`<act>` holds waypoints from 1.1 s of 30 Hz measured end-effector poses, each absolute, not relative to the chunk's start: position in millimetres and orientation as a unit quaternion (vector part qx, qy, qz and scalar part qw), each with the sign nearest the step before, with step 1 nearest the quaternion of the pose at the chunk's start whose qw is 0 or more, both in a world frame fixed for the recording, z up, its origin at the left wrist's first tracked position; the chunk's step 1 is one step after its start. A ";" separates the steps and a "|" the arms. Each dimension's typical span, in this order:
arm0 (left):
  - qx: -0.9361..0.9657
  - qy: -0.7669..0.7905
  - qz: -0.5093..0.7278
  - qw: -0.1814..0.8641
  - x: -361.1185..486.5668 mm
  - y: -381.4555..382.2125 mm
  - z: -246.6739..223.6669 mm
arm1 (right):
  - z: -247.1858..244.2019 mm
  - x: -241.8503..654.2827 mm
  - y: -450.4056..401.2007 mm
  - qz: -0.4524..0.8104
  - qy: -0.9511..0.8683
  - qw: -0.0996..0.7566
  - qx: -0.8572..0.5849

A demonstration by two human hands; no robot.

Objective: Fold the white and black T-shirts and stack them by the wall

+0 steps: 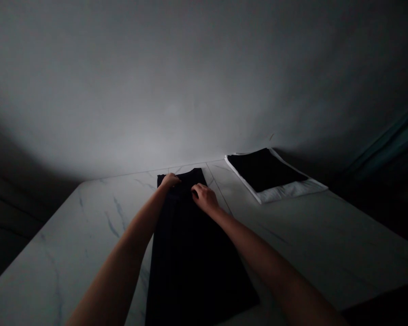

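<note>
A long black garment (197, 258) lies stretched out on a white, marble-patterned table (98, 240). Its far end is narrower and has a slightly dipped edge; the near end spreads wider and runs out of the picture at the bottom. My left hand (171, 180) is closed on the cloth near the far left corner. A little nearer and to the right, my right hand (205, 197) curls its fingers and thumb onto the same cloth. The room is dim, so folds and seams in the black fabric are hard to make out, and so is exactly what the fingertips pinch.
At the back right, a folded black cloth (263, 170) lies on top of a folded white cloth (289, 192). A pale wall (170, 90) rises behind the table's far edge. Dark bluish-green fabric (391, 140) shows at the far right.
</note>
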State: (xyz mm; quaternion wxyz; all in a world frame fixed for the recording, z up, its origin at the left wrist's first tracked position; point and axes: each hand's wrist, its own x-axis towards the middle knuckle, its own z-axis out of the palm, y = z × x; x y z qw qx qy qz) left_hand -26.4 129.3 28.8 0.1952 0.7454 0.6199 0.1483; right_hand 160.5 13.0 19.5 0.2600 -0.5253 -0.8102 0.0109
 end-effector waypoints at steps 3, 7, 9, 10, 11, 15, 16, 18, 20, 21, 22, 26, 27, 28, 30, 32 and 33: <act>0.716 0.663 0.102 0.191 -26.7 130.2 32.5 | 13.7 160.9 11.8 0.030 -0.808 0.282 -0.516; 0.706 0.684 0.106 0.149 -26.2 114.9 33.5 | 7.9 163.8 5.5 0.052 -0.857 0.234 -0.456; 0.711 0.683 0.136 0.103 -28.1 100.6 30.6 | 5.7 169.3 2.1 0.052 -0.856 0.251 -0.449; 0.715 0.677 0.159 0.069 -30.2 92.5 27.9 | 4.3 173.3 1.2 0.049 -0.849 0.269 -0.453; 0.720 0.668 0.185 0.031 -33.3 83.9 24.3 | 2.5 178.0 0.9 0.045 -0.840 0.285 -0.459; 0.758 0.608 0.232 -0.048 -53.6 45.1 2.5 | -8.5 199.9 3.6 0.050 -0.847 0.253 -0.464; 0.771 0.595 0.223 -0.045 -59.8 33.6 -3.7 | -11.6 205.4 3.2 0.057 -0.856 0.228 -0.461; 0.799 0.567 0.195 -0.037 -72.1 7.2 -14.6 | -16.4 216.0 -2.0 0.068 -0.870 0.187 -0.451; 0.831 0.530 0.164 -0.031 -82.9 -23.8 -21.3 | -18.6 226.5 -14.6 0.074 -0.881 0.165 -0.438; 0.848 0.508 0.147 -0.025 -87.4 -40.5 -22.8 | -18.6 231.8 -23.6 0.077 -0.886 0.157 -0.430; 0.865 0.485 0.128 -0.017 -91.2 -57.6 -22.8 | -18.1 237.1 -34.1 0.082 -0.891 0.150 -0.420; 0.912 0.405 0.056 0.027 -99.3 -120.6 -12.8 | -14.5 257.2 -84.1 0.108 -0.914 0.125 -0.371; 0.920 0.387 0.042 0.036 -99.9 -133.8 -8.9 | -13.9 261.3 -96.9 0.113 -0.919 0.121 -0.358; 0.927 0.371 0.032 0.042 -100.0 -146.0 -5.0 | -13.7 264.9 -109.4 0.118 -0.923 0.118 -0.346; 0.938 0.341 0.021 0.049 -99.2 -167.8 1.8 | -13.5 270.5 -133.2 0.126 -0.930 0.110 -0.328; 0.945 0.323 0.017 0.049 -98.1 -187.2 6.2 | -13.2 274.5 -154.8 0.131 -0.934 0.104 -0.317; 0.947 0.318 0.016 0.048 -97.7 -196.2 7.3 | -12.8 276.4 -164.8 0.132 -0.935 0.101 -0.312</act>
